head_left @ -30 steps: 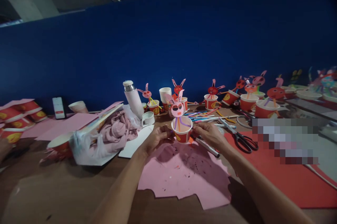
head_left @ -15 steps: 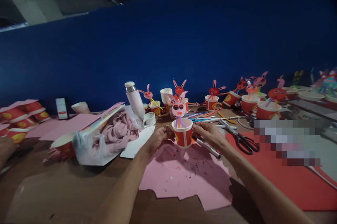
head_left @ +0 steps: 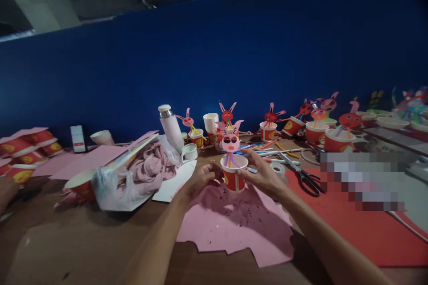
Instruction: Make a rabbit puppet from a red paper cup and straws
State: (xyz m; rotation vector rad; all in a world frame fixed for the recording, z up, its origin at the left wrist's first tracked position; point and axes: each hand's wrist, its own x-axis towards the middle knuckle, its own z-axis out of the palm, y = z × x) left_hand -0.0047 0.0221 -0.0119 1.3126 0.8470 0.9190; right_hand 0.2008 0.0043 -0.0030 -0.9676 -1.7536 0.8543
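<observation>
A red-and-white paper cup [head_left: 235,180] is in front of me, with a pink paper animal face [head_left: 230,141] on purple and orange strips rising out of it. The face has black-and-red eyes, ears and dark antlers. My right hand [head_left: 264,173] grips the cup's right side, thumb across its front and fingers behind the rim. At the left edge of the cup, my left hand [head_left: 203,178] is closed with curled fingers; what they pinch is hidden. Under the hands lies a torn-edged pink sheet [head_left: 234,227] with dark marks. Whether the cup touches it I cannot tell.
Black-handled scissors [head_left: 309,182] and a tape roll [head_left: 277,169] lie right, by a red sheet [head_left: 334,231]. Several similar cup figures [head_left: 268,130] line the back. Left are a thermos [head_left: 172,129], a mug [head_left: 189,152], a plastic bag [head_left: 113,191] and another person's hand [head_left: 8,191].
The cup has shifted slightly right and down, and its face has turned a little. My right hand has moved left, its thumb now across the cup's front. My left hand has barely moved.
</observation>
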